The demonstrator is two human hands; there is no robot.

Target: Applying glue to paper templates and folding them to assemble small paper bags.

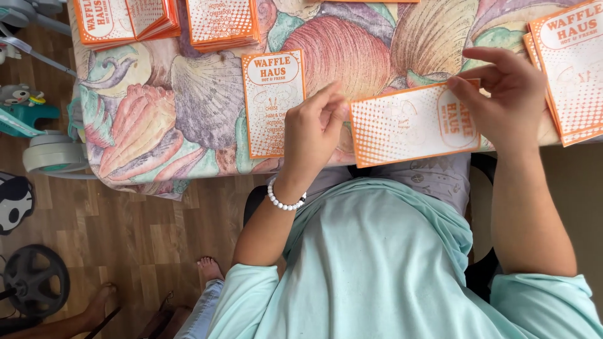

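While we hold the card (408,123) by both short ends, its long axis runs side to side between our hands, with the oval emblem end toward the right hand (505,100) and the plain dotted end toward the left hand (316,129). The right grip is narrow, fingers and thumb pinched on the card's emblem edge. The left grip is also closed on the card, fingertips (339,110) on its other edge. The card sits just over the near edge of the bench (188,94), above our lap.

Just beyond the left grip lies a second card (273,103), flat on the shell-patterned cloth, long axis pointing away from us, emblem at the far end. It is white with an orange border and dotted fill, like the one held. Just outside the right grip lies a stack (568,69) of the same cards, slightly tilted. Farther out past the left grip, at the bench's far edge, are two more orange-and-white stacks (125,22) (223,22). Nothing lies between the grips and the held card.

Well off to the left grip's outer side, on the wooden floor, lies a tape roll (53,157).
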